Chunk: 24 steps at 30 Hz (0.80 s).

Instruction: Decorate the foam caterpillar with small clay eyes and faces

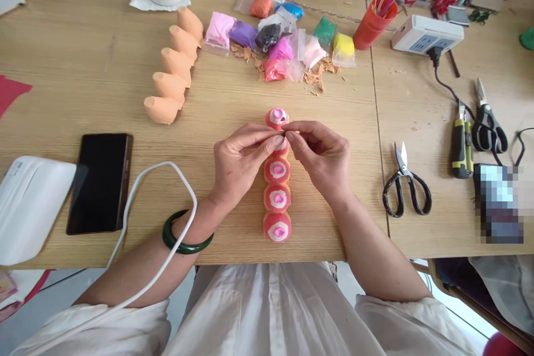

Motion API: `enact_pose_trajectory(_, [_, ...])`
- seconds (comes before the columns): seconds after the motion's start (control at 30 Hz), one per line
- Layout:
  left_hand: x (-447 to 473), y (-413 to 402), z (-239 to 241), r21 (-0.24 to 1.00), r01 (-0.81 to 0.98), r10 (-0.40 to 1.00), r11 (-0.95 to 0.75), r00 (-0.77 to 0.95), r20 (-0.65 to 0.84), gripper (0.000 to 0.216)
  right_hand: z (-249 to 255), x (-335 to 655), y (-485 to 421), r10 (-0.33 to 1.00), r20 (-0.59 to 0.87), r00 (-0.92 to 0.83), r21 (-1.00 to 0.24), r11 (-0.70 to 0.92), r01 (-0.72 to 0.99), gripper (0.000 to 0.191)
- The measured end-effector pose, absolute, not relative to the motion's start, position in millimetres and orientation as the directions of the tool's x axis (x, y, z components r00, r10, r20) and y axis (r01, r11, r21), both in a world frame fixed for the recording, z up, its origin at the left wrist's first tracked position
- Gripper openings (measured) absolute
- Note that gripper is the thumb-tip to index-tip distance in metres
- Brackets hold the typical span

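My left hand (246, 158) and my right hand (321, 156) meet fingertip to fingertip, both closed in a pinch. Whatever is between the fingertips is too small to make out. Beneath them runs an egg-carton strip (277, 198) of several rounded bumps, coated in red-pink with white patches and pink rings on top. Its farthest bump (277, 117) also carries a small black dot. My fingers partly hide the second bump. Beyond the strip lie small bags of coloured clay, among them a black one (269, 37) and a pink one (281, 49).
An undecorated orange egg-carton strip (173, 67) stands at the back left. A phone (100, 183), a white cable (183, 178) looping over my left forearm, and a white box (35, 208) lie left. Scissors (403, 178), a utility knife (461, 144), a power strip (428, 33) and a red cup (373, 22) are right.
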State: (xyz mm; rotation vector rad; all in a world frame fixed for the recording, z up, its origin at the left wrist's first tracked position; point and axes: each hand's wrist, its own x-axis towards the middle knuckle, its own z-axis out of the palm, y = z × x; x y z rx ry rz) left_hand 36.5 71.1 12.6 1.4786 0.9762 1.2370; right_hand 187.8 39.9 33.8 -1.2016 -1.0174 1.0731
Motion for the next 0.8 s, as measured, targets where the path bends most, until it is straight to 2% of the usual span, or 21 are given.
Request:
enact_pose_trajectory(0.17, [36.5, 70.8, 13.6, 0.975, -0.013, 0.959, -0.221, 0.180, 0.219, 0.014, 34.8, 188.2, 39.5, 0.978, 0.032, 0.206, -0.994, 0.052, -0.093, 0.009])
enact_pose_trajectory(0.3, [37.0, 70.0, 16.3, 0.980, 0.024, 0.970, -0.196, 0.154, 0.190, 0.024, 35.1, 190.6, 42.6, 0.979, -0.094, 0.180, -0.975, -0.054, -0.216, 0.030])
enact_pose_trajectory(0.47, [37.3, 69.3, 17.6, 0.980, 0.003, 0.970, -0.197, 0.146, 0.195, 0.015, 32.7, 192.8, 45.5, 0.975, -0.159, 0.156, -0.956, -0.112, -0.272, 0.038])
enact_pose_trajectory(0.8, [35.6, 68.4, 14.4, 0.977, 0.022, 0.963, -0.213, 0.172, 0.206, 0.013, 32.5, 189.1, 43.8, 0.985, -0.081, 0.153, -0.977, -0.048, -0.208, 0.043])
